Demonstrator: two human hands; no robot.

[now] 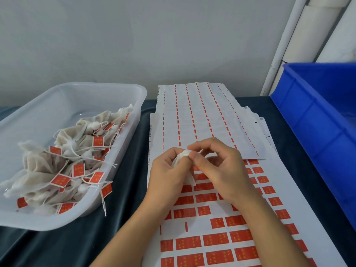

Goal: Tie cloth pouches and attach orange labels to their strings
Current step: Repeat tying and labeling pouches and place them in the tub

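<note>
A small white cloth pouch (180, 158) is held above the label sheet, gripped by my left hand (165, 174) around its body. My right hand (217, 170) pinches the pouch's gathered top with thumb and forefinger. The pouch's lower corner (190, 180) hangs between the two hands. Under the hands lies a white sheet of orange labels (215, 239), with several labels gone from its upper rows. The pouch's string is too small to make out.
A clear plastic tray (123, 93) at the left holds several tied pouches with orange labels (61, 180). Used label sheets (196, 112) lie stacked behind the hands. A blue plastic crate (316, 120) stands at the right. A dark cloth (123, 170) covers the table.
</note>
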